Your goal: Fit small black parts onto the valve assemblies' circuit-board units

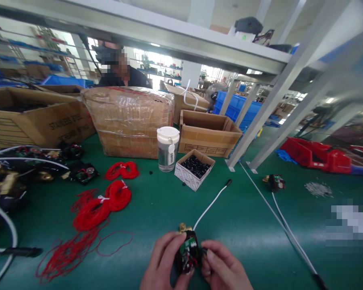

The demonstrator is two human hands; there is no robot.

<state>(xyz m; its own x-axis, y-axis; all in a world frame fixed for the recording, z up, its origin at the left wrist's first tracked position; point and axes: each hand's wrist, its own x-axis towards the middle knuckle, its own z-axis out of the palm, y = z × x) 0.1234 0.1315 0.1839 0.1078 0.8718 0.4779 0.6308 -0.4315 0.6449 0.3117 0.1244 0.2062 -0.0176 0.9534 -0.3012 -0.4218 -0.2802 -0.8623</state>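
My left hand [163, 262] and my right hand [223, 268] meet at the bottom centre over the green table [244, 217]. Between them they grip a small black module [187, 253] with a green circuit board, red wires and a brass fitting on top. A white cable [213, 203] runs from the module up and right to a black tip. Both hands have their fingers curled round the module.
Red wire bundles [108, 201] lie to the left, more black modules [81, 171] farther left. A lidded clear cup [168, 148], a small box of black parts [194, 168], cardboard boxes [129, 121] and metal frame legs [260, 121] stand behind. A person sits beyond the boxes.
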